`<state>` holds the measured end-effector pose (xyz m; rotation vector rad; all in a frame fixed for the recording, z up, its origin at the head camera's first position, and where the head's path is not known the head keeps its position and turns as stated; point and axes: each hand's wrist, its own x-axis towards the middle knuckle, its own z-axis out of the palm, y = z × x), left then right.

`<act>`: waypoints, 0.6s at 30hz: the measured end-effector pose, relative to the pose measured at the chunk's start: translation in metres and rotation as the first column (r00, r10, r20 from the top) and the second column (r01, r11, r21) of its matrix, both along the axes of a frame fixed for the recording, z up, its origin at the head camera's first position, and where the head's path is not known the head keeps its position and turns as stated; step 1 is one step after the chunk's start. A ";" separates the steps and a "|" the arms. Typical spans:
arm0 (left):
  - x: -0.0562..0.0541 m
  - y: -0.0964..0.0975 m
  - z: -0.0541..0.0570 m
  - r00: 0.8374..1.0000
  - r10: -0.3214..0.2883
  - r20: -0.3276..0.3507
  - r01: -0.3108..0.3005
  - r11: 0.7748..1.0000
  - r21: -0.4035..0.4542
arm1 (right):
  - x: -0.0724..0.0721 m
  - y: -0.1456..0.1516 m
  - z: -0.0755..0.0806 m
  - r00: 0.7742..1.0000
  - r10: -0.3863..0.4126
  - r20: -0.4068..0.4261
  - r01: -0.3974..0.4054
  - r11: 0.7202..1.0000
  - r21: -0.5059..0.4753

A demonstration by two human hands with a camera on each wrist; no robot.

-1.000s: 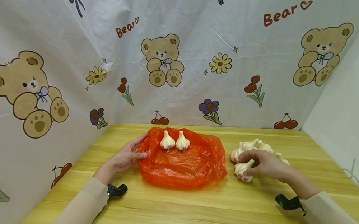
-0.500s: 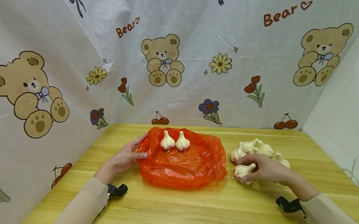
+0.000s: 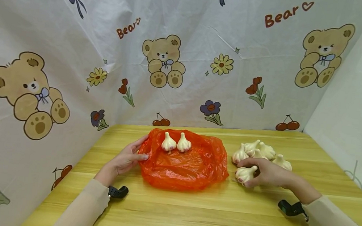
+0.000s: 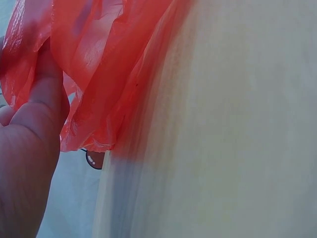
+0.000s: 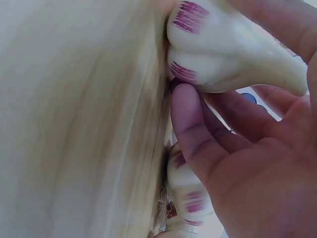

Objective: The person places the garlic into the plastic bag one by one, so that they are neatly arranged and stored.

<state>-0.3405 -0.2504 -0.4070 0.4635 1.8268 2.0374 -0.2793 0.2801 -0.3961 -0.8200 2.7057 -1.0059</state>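
Note:
A red plastic bag lies spread on the table with its mouth wide, and two white garlic bulbs stand inside near its back. My left hand grips the bag's left edge, thumb on the inner side; in the left wrist view its fingers vanish behind the red film. On the right, my right hand holds a garlic bulb between thumb and fingers, its neck toward the palm. In the right wrist view purple streaks mark this bulb, low against the wood. I cannot tell whether it touches the table.
Several more garlic bulbs are heaped just behind my right hand, one a little apart at the right. The wooden table meets a bear-printed cloth at the back and left. A thin cable shows at the right.
The garlic bulb at my right hand has turned and shifted slightly left, and the thumb now sits lower on it. My left hand and the bag have not moved.

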 end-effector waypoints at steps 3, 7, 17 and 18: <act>0.000 0.000 0.000 1.000 -0.001 -0.008 0.001 1.000 -0.005 | 0.000 0.000 0.000 1.000 -0.011 0.011 0.011 1.000 -0.012; 0.000 0.001 0.000 1.000 -0.003 -0.012 0.003 1.000 -0.008 | 0.001 0.001 0.002 0.998 -0.055 0.016 0.055 0.998 -0.015; 0.001 0.000 0.001 1.000 -0.005 -0.025 0.005 1.000 0.002 | -0.002 0.003 0.018 0.995 -0.098 0.015 0.098 0.993 -0.062; 0.001 0.000 0.001 1.000 -0.005 -0.023 0.006 1.000 0.003 | -0.002 0.002 0.019 0.995 -0.100 0.019 0.101 0.993 -0.066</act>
